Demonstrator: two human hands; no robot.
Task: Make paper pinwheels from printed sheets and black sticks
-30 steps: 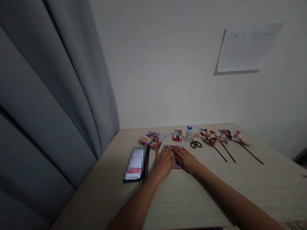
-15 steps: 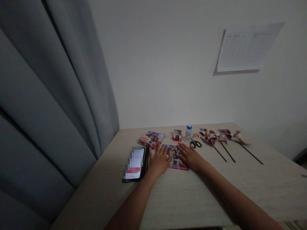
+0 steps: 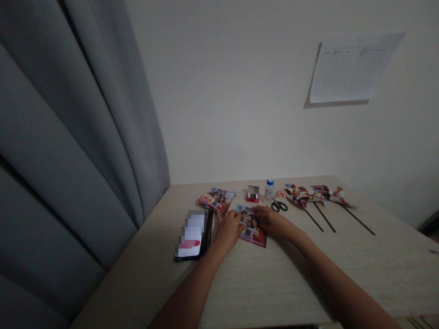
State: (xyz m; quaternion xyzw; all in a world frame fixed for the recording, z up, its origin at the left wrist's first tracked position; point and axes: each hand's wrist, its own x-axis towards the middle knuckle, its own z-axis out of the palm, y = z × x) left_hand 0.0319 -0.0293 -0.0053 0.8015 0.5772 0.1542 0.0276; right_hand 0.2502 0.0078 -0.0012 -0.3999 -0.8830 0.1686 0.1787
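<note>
A colourful printed flyer [image 3: 252, 227] lies on the table between my two hands, turned slightly askew. At its left edge, my left hand [image 3: 228, 227] has bent fingers closed on the paper. My right hand [image 3: 272, 221] holds the upper right edge with its fingers drawn together; the fingertips are partly hidden. A stack of similar printed flyers [image 3: 216, 200] lies just beyond my left hand. Scissors [image 3: 279, 206] with black handles rest close to my right hand.
A phone [image 3: 192, 235] in an opened case lies left of my left hand. Behind the flyer stand a small red box [image 3: 253, 195] and a blue-capped bottle [image 3: 269, 191]. Paper pinwheels [image 3: 305, 196] on dark sticks lie at the right. A grey curtain [image 3: 85, 137] hangs at the left.
My flat, spread fingers have bent and drawn in toward the flyer's edges. The flyer has turned slightly, its near edge now tilting down to the right.
</note>
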